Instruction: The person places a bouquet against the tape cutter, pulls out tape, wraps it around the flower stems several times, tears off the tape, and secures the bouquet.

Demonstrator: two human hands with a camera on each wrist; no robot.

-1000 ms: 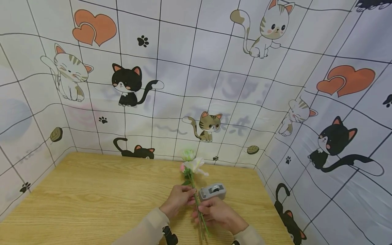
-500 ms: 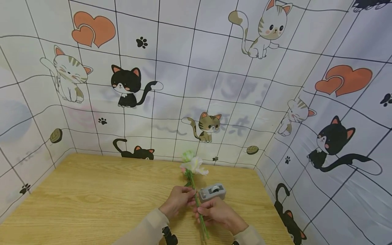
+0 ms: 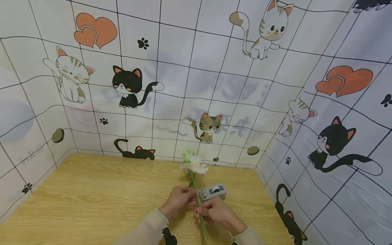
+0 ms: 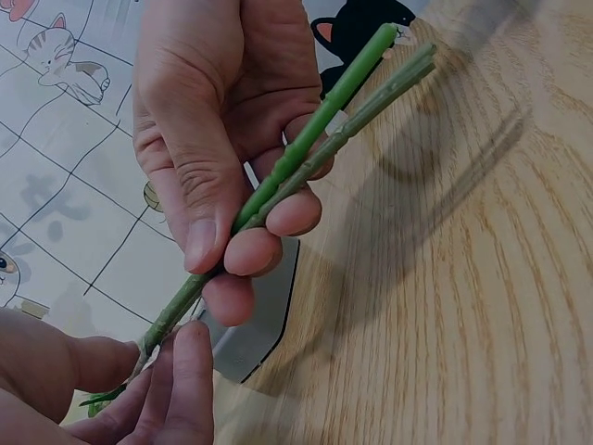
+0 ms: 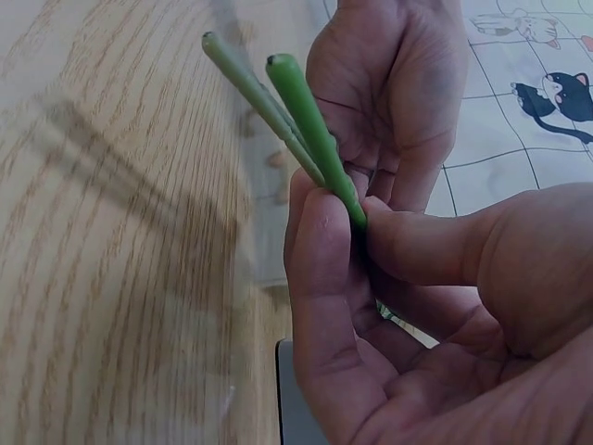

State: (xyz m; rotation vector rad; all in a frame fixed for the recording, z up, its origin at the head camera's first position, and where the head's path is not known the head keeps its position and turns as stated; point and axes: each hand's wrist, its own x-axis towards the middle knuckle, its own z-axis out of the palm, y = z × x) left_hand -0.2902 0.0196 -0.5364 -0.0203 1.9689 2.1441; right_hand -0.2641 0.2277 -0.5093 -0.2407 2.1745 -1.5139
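A small bunch of flowers, with a white bloom (image 3: 194, 165) in front of a pale green bloom (image 3: 188, 156), lies along the middle of the view. My left hand (image 3: 180, 200) pinches its green stems (image 4: 171, 311) higher up, on the side of the blooms. Lower down, my right hand (image 3: 221, 213) grips the same stems between thumb and fingers, and the stem ends (image 5: 298, 97) stick out past it, spread slightly apart. A pale thin strip shows at the left fingertips in the left wrist view; what it is I cannot tell.
A grey tape dispenser (image 3: 212, 191) stands on the wooden table (image 3: 116, 190), just beyond my right hand. Behind the table hangs a white gridded cloth (image 3: 171, 85) printed with cats, and it continues along both sides.
The flower bunch has turned about its stems: the white bloom faces more to the front, and a pink bloom at its left is now hidden. Both hands stay nearly in place.
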